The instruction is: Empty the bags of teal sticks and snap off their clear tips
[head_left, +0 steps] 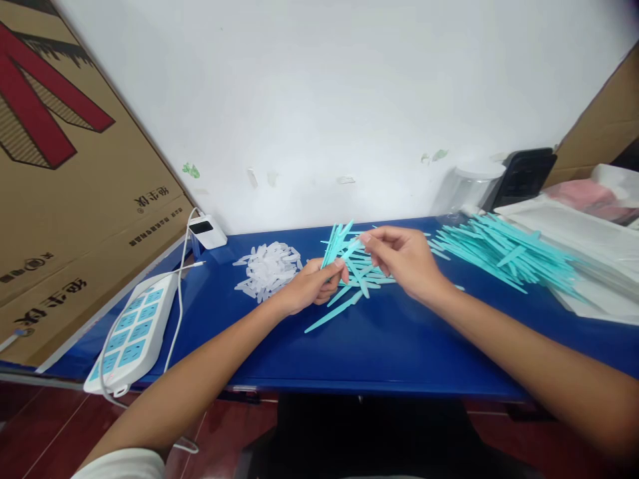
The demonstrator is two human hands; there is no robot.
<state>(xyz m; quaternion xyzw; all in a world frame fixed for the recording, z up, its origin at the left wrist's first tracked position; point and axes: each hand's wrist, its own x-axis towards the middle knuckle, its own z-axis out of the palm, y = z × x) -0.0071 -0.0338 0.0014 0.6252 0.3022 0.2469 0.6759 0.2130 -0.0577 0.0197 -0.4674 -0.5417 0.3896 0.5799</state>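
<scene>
My left hand [317, 283] is closed around a small bunch of slim teal plastic sticks [335, 243], shaped like eyebrow razors, with their ends fanning upward. My right hand [399, 256] pinches, thumb against forefinger, at the pale end of one stick that slants out of the left hand; whether a small clear cap sits there is too fine to tell. Beneath both hands spreads a loose pile of teal sticks [382, 276], partly covered by them. One stick [333, 314] lies nearest the front. Left of my left hand is a heap of small translucent whitish pieces [269, 269].
A bigger stack of teal sticks [509, 256] lies to the right, partly on white packaging [604, 266]. Behind it stand a clear jar [474, 186] and a black stand [524, 176]. On the left are a power strip [132, 332], a cable, a white device [207, 231] and a cardboard box [84, 199].
</scene>
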